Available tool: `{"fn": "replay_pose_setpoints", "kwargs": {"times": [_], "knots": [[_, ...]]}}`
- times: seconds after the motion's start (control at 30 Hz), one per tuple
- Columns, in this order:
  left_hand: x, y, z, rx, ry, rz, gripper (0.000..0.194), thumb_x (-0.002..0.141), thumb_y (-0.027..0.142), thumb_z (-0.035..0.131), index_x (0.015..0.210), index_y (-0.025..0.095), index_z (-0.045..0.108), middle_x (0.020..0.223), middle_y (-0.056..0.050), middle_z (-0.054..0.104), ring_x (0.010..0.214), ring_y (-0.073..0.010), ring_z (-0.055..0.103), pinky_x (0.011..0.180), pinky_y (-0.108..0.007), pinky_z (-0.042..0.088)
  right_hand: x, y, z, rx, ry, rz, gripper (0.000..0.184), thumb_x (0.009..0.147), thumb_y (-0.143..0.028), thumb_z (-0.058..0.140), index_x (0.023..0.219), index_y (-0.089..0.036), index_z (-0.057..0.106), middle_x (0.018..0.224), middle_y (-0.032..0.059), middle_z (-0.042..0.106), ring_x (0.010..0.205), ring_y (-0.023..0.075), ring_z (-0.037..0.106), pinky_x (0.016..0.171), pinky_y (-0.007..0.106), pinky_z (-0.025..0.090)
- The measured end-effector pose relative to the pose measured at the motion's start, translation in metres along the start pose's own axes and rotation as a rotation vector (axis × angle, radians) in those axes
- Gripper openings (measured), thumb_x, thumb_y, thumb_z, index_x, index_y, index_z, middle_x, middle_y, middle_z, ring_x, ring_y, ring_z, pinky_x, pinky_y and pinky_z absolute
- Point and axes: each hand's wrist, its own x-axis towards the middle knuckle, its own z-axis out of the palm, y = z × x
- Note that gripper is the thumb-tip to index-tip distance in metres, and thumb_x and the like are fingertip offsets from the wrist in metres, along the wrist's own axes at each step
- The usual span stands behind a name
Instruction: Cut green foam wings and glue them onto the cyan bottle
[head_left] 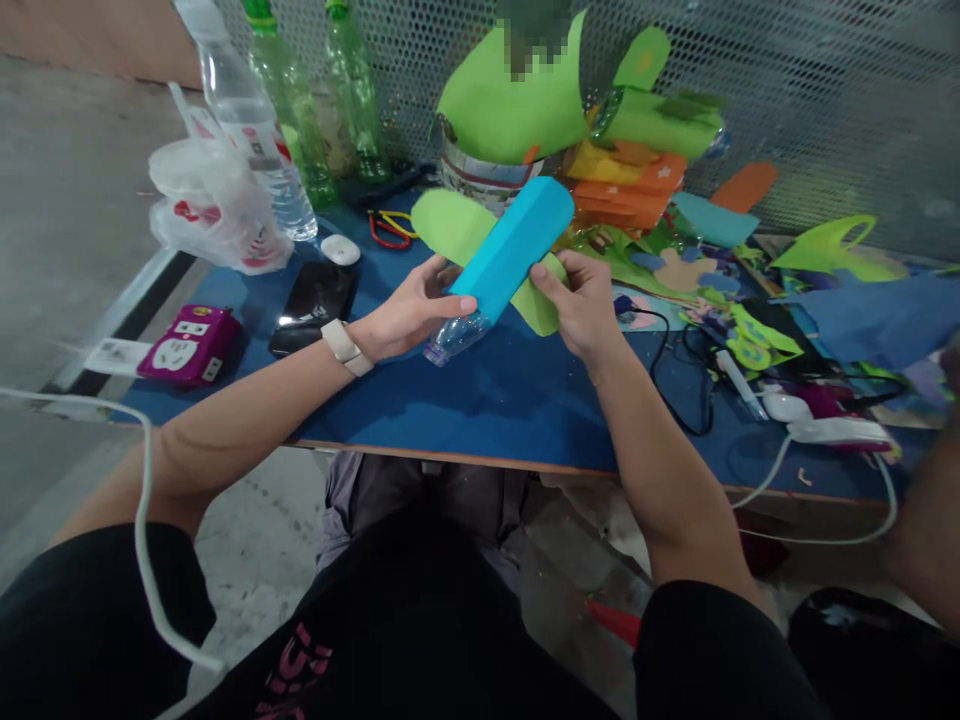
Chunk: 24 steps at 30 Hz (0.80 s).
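Note:
A clear plastic bottle (459, 335) is wrapped in bright blue paper (517, 240) and tilts above the table, its purple-capped end toward me. My left hand (412, 312) grips it near the neck, thumb on top; the fingers beneath are partly hidden. Light green rounded paper wings stick out on both sides, a left wing (454, 222) and a right wing (537, 305). At the right wing, my right hand (583, 300) pinches the paper between thumb and fingers, close to the bottle's side.
On the blue table (420, 415) are a purple power adapter (187, 345), a black glossy box (313, 305), scissors (391, 230), a water bottle (262, 150) and a bagged cup (217, 210). Paper scraps (686, 270) and cables crowd the right. Another person's arm (926, 520) shows at the right edge.

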Motion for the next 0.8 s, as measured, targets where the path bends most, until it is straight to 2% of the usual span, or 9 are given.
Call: {"fn": "replay_pose_setpoints", "kwargs": {"times": [0.17, 0.3, 0.4, 0.5, 0.57, 0.63, 0.73, 0.8], "knots": [[0.0, 0.007, 0.0, -0.11, -0.013, -0.036, 0.105, 0.074, 0.071, 0.108, 0.163, 0.035, 0.065, 0.17, -0.016, 0.068, 0.154, -0.0433, 0.072, 0.113, -0.056, 0.073, -0.002, -0.007, -0.004, -0.046, -0.014, -0.011, 0.085, 0.076, -0.113, 0.074, 0.086, -0.031, 0.057, 0.084, 0.0057, 0.049, 0.085, 0.0307, 0.058, 0.072, 0.047, 0.054], [-0.001, 0.011, 0.0, -0.117, -0.08, -0.07, 0.115, 0.075, 0.069, 0.109, 0.172, 0.035, 0.058, 0.163, -0.017, 0.073, 0.148, -0.0433, 0.075, 0.113, -0.056, 0.072, -0.002, -0.008, -0.007, -0.058, -0.063, -0.029, 0.085, 0.077, -0.114, 0.074, 0.088, -0.03, 0.059, 0.09, 0.0079, 0.055, 0.089, 0.0324, 0.06, 0.076, 0.049, 0.054], [-0.001, 0.011, 0.001, -0.1, -0.076, -0.051, 0.122, 0.072, 0.071, 0.109, 0.175, 0.034, 0.054, 0.159, -0.018, 0.075, 0.148, -0.0449, 0.074, 0.113, -0.058, 0.072, -0.003, -0.008, -0.008, -0.069, -0.083, -0.024, 0.087, 0.079, -0.117, 0.065, 0.093, -0.031, 0.062, 0.09, 0.0079, 0.053, 0.091, 0.0332, 0.059, 0.076, 0.049, 0.054], [-0.002, 0.007, 0.0, -0.052, -0.057, -0.008, 0.121, 0.071, 0.075, 0.107, 0.173, 0.035, 0.055, 0.156, -0.017, 0.074, 0.151, -0.0458, 0.072, 0.111, -0.058, 0.072, -0.005, -0.01, -0.009, -0.09, -0.089, -0.02, 0.086, 0.082, -0.117, 0.061, 0.098, -0.033, 0.066, 0.088, 0.0082, 0.051, 0.091, 0.0349, 0.06, 0.077, 0.052, 0.055], [-0.003, 0.004, -0.002, -0.003, -0.047, -0.021, 0.114, 0.071, 0.076, 0.107, 0.164, 0.034, 0.057, 0.148, -0.016, 0.073, 0.145, -0.0452, 0.073, 0.104, -0.057, 0.073, -0.006, -0.011, -0.009, -0.105, -0.089, -0.015, 0.085, 0.083, -0.116, 0.062, 0.096, -0.033, 0.067, 0.086, 0.0084, 0.051, 0.091, 0.0361, 0.061, 0.078, 0.054, 0.058], [-0.006, 0.002, -0.005, 0.046, -0.022, -0.072, 0.102, 0.069, 0.075, 0.109, 0.147, 0.032, 0.06, 0.138, -0.013, 0.07, 0.131, -0.0428, 0.077, 0.093, -0.056, 0.074, -0.007, -0.012, -0.008, -0.097, -0.079, -0.023, 0.083, 0.084, -0.115, 0.064, 0.091, -0.032, 0.068, 0.083, 0.0086, 0.053, 0.09, 0.0368, 0.065, 0.079, 0.056, 0.061], [-0.009, 0.0, -0.008, 0.078, 0.013, -0.134, 0.091, 0.066, 0.072, 0.113, 0.123, 0.029, 0.056, 0.126, -0.009, 0.065, 0.111, -0.0349, 0.077, 0.08, -0.052, 0.072, -0.007, -0.009, -0.006, -0.06, -0.063, -0.029, 0.081, 0.085, -0.113, 0.067, 0.092, -0.032, 0.071, 0.084, 0.0094, 0.06, 0.093, 0.0389, 0.072, 0.081, 0.059, 0.066], [-0.009, -0.001, -0.008, 0.079, -0.007, -0.129, 0.089, 0.066, 0.071, 0.114, 0.116, 0.028, 0.054, 0.119, -0.008, 0.065, 0.102, -0.0294, 0.075, 0.077, -0.048, 0.07, -0.007, -0.007, -0.005, -0.028, -0.048, -0.018, 0.081, 0.086, -0.112, 0.068, 0.098, -0.032, 0.074, 0.088, 0.0099, 0.065, 0.097, 0.0404, 0.076, 0.081, 0.06, 0.069]]}}
